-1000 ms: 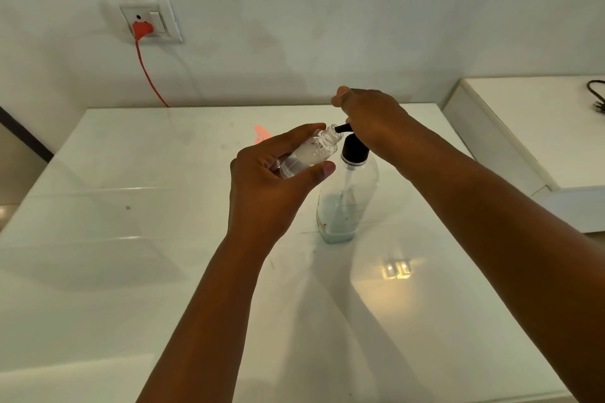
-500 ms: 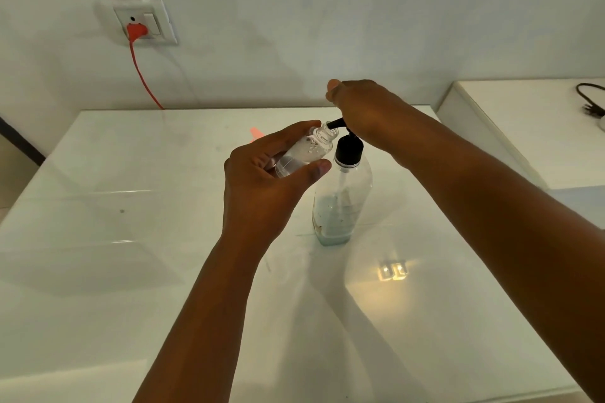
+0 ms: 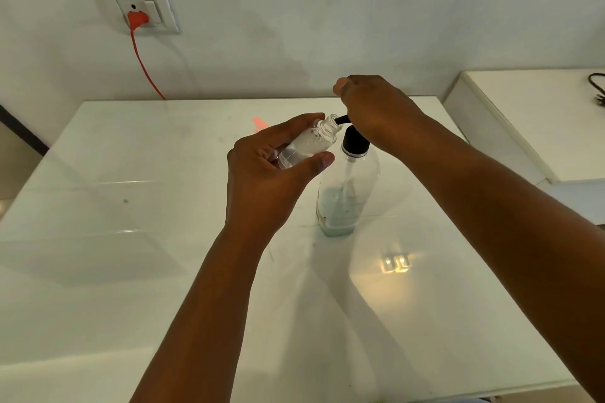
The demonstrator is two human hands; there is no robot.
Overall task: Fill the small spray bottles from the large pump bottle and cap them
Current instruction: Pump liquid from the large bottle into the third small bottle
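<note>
The left hand (image 3: 262, 180) grips a small clear spray bottle (image 3: 309, 144), fingers wrapped over its far side and the thumb pressed along its near side. The bottle is uncapped, tilted with its open neck pointing up and to the right, and there is clear liquid inside. Its mouth meets the tip of the black spout (image 3: 341, 119) of the large pump bottle (image 3: 347, 193), which stands upright on the glossy white table (image 3: 131, 239), a little right of centre. The pump bottle is clear with a black collar, and a shallow pale layer of liquid sits at its bottom (the dip tube shows through the wall).

The right hand (image 3: 376, 108) lies on top of the pump head with its fingers curled down over it; the head itself is hidden beneath the hand.

On the far wall a red plug (image 3: 137, 18) sits in a white socket plate (image 3: 139, 8), its red cord (image 3: 145, 65) dropping behind the table. A white counter (image 3: 540, 121) stands to the right.
</note>
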